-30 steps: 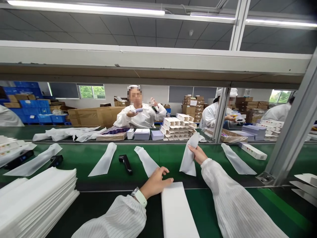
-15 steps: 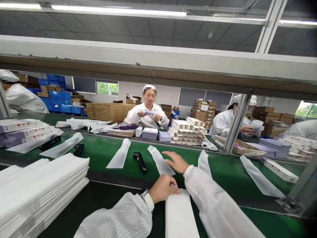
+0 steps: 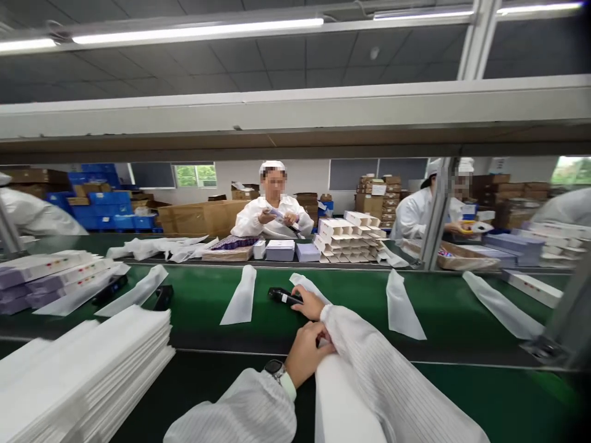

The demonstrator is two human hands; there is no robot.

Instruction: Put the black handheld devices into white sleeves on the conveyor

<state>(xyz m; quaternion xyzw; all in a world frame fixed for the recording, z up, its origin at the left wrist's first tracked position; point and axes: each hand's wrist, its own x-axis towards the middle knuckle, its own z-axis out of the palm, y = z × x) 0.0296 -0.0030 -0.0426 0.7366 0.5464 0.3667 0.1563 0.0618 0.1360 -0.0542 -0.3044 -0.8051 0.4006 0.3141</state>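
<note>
My right hand (image 3: pixel 310 304) reaches over the green conveyor belt, its thumb and fingers closed around the near end of a black handheld device (image 3: pixel 279 296). A translucent white sleeve (image 3: pixel 305 283) lies just behind that hand, partly hidden by it. Closer to me, my left hand (image 3: pixel 307 349), with a watch at the wrist, pinches the far end of a long white packing sleeve (image 3: pixel 344 400). The pinching fingertips are partly covered by my right cuff. Whether this sleeve is single or the top of a pile, I cannot tell.
A tall stack of white sleeves (image 3: pixel 106 369) stands at my left. More sleeves (image 3: pixel 240 295) lie spaced along the belt (image 3: pixel 203 286). Purple-and-white boxes (image 3: pixel 60 277) are piled at far left. Across the belt, a co-worker (image 3: pixel 273 209) handles something beside open cartons (image 3: pixel 351 237). A metal post (image 3: pixel 561 314) rises at right.
My right hand has moved left and taken hold of the black device, which has turned from slanting to nearly level. My left hand stays at the sleeve's end. The view has shifted slightly.
</note>
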